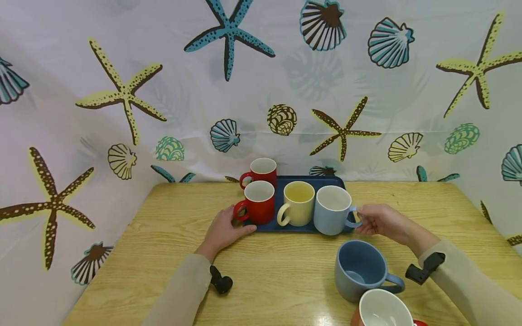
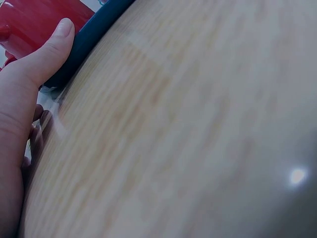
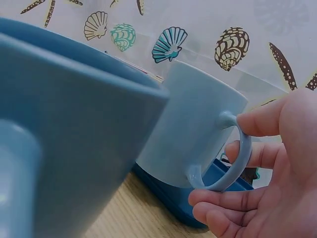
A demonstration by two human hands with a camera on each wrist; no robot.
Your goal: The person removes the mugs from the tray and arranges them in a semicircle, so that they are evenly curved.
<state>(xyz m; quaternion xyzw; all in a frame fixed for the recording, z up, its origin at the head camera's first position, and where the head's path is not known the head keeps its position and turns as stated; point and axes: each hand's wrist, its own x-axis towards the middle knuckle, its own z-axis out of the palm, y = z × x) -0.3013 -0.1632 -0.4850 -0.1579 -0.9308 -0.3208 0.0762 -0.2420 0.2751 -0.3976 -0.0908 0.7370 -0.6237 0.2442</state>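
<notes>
My right hand (image 1: 377, 218) pinches the handle of a light blue mug (image 3: 198, 119) between thumb and fingers. The mug overlaps the right end of a dark blue tray (image 1: 278, 199). At the tray's left front corner is my left hand (image 1: 225, 230); in the left wrist view its thumb (image 2: 59, 42) lies on the rim and its other fingers curl below. A cream mug (image 1: 299, 212) stands mid-tray, handle toward the front left. Left of it is a red mug (image 1: 262, 207) with a white inside, close by the left hand. Another red mug (image 1: 264, 172) sits behind that.
A larger blue mug (image 1: 355, 276) stands on the wooden table (image 1: 277, 276) in front of the right hand and looms close in the right wrist view. Nearer still is a red mug with a white inside (image 1: 383, 312), cut off by the frame. A patterned curtain (image 1: 253, 104) hangs behind.
</notes>
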